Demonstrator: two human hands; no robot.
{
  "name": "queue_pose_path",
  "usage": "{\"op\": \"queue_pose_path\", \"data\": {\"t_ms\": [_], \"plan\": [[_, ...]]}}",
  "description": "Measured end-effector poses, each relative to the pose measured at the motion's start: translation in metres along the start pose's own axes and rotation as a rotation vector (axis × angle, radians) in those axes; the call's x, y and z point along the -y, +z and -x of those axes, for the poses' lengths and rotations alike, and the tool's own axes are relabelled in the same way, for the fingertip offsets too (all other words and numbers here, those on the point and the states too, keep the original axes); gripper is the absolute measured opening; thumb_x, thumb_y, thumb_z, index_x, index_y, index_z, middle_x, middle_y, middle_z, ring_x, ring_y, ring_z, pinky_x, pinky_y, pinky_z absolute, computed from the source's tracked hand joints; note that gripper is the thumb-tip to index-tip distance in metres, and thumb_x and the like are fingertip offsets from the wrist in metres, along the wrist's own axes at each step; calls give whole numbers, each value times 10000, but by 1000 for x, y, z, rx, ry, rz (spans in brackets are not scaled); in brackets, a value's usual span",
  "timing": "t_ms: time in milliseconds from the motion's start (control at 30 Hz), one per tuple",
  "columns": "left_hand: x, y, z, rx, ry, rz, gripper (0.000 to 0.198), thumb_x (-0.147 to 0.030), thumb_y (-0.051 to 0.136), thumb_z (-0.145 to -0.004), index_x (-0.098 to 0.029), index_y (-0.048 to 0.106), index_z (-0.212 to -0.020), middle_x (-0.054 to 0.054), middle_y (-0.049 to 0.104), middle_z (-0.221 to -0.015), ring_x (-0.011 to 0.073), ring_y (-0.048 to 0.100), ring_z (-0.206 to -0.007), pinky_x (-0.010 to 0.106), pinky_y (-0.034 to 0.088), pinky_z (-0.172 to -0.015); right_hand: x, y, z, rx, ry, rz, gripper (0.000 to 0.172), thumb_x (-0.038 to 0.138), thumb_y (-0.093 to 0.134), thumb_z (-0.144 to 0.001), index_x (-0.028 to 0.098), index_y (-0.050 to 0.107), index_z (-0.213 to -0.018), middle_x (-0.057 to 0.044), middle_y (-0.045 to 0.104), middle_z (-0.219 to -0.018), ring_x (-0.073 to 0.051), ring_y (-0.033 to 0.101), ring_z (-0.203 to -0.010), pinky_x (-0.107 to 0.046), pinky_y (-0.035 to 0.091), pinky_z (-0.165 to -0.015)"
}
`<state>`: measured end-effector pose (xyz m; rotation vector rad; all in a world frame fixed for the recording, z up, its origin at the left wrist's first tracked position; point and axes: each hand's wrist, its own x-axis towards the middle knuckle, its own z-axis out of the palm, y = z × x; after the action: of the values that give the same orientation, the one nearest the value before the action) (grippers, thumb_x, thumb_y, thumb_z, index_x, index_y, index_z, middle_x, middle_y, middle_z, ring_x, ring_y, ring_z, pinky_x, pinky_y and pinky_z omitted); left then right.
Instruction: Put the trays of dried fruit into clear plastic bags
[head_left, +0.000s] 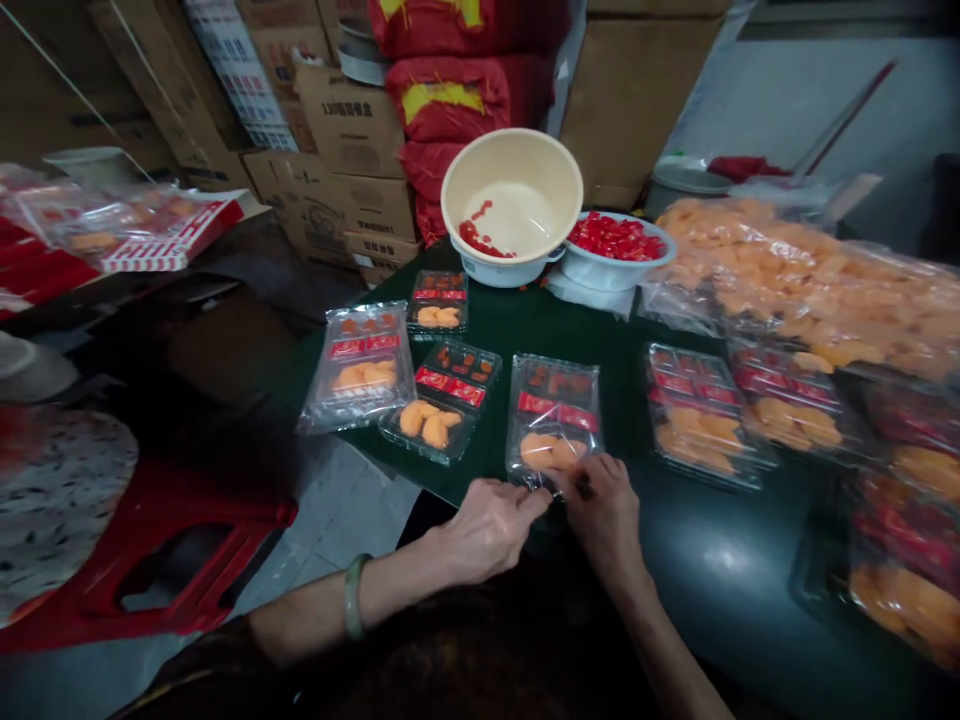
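Head camera view, looking down at a dark green table point(712, 545) with two bare hands at its near edge. Between and just beyond them lies the wrapped tray point(559, 412), flat on the table: dark reddish pieces at its far end, red packets across the middle, pale orange pieces at its near end. The left hand point(487, 525), coming from the left with a green bangle point(353, 597) on the wrist, has thumb and forefinger pinched together on the clear wrapper point(534, 482) at the tray's near end. The right hand point(609, 512) bends its fingers over the near right corner, touching the plastic; whether its fingertips close on it, I cannot tell.

To the left are a bagged tray point(365, 368), an open-looking tray point(439, 402) touching it, and a smaller-looking tray point(439, 302) farther back. To the right sit more filled trays point(696, 412), the nearest ones blurred. A large clear bag of orange pieces point(795, 280) lies at the far right. At the far middle, a cream basin point(536, 185) with some red bits stands beside a pale bowl point(615, 275) of red packets. Behind are red sacks point(465, 100) and cardboard boxes point(360, 130); a red stool point(225, 525) stands at the near left.
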<state>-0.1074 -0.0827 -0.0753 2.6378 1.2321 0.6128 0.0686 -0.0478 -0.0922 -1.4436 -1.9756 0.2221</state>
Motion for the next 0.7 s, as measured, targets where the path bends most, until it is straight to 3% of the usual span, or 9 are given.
{"op": "queue_pose_path", "data": {"t_ms": [100, 200, 267, 367, 533, 633, 700], "plan": [[-8, 2, 5, 10, -58, 7, 315, -70, 382, -773, -90, 508, -1061, 41, 615, -691, 162, 575, -577, 279, 462, -575, 7, 8, -10, 2, -2, 72, 287, 337, 561, -825, 209, 407, -619, -35, 502, -694, -193, 412, -712, -287, 355, -600], [-12, -9, 11, 18, -44, 69, 290, -77, 401, -776, -123, 529, -1032, 18, 598, -658, 141, 555, -550, 254, 444, -549, 8, 14, -28, 3, -24, 118, 270, 346, 510, -852, 208, 417, -639, -51, 520, -739, -199, 408, -728, -289, 344, -606], [-8, -21, 14, -69, -78, 95, 258, -85, 411, -798, -131, 538, -1018, 30, 608, -697, 131, 566, -592, 241, 448, -574, 3, 19, -48, 43, -54, 138, 235, 341, 512, -847, 202, 450, -668, -60, 531, -769, -204, 415, -740, -291, 342, -605], [9, -48, 20, -300, -211, 32, 178, -131, 459, -822, -144, 555, -972, 54, 605, -767, 138, 570, -684, 244, 454, -620, -10, 27, -88, 120, -68, 209, 154, 305, 518, -833, 190, 508, -732, -75, 544, -815, -216, 435, -778, -295, 354, -624], [73, -99, 42, -646, -495, -252, 127, -238, 526, -798, -163, 578, -886, 71, 599, -839, 184, 555, -816, 315, 453, -761, -33, 35, -145, 181, -56, 285, 127, 277, 527, -803, 156, 566, -803, -102, 553, -882, -231, 470, -827, -321, 386, -686], [128, -123, 55, -753, -972, -196, 302, -353, 569, -749, -163, 573, -984, 98, 585, -989, 237, 533, -966, 355, 432, -835, -27, 33, -150, 151, -58, 331, 252, 322, 578, -739, 156, 596, -927, -139, 548, -961, -307, 470, -888, -408, 389, -701], [164, -131, 59, -719, -1239, 5, 472, -403, 645, -672, -129, 547, -1044, 118, 588, -970, 256, 563, -922, 343, 452, -766, -5, 31, -143, 82, -112, 294, 367, 313, 557, -744, 139, 564, -1067, -172, 531, -1065, -340, 451, -973, -454, 384, -759]]}}
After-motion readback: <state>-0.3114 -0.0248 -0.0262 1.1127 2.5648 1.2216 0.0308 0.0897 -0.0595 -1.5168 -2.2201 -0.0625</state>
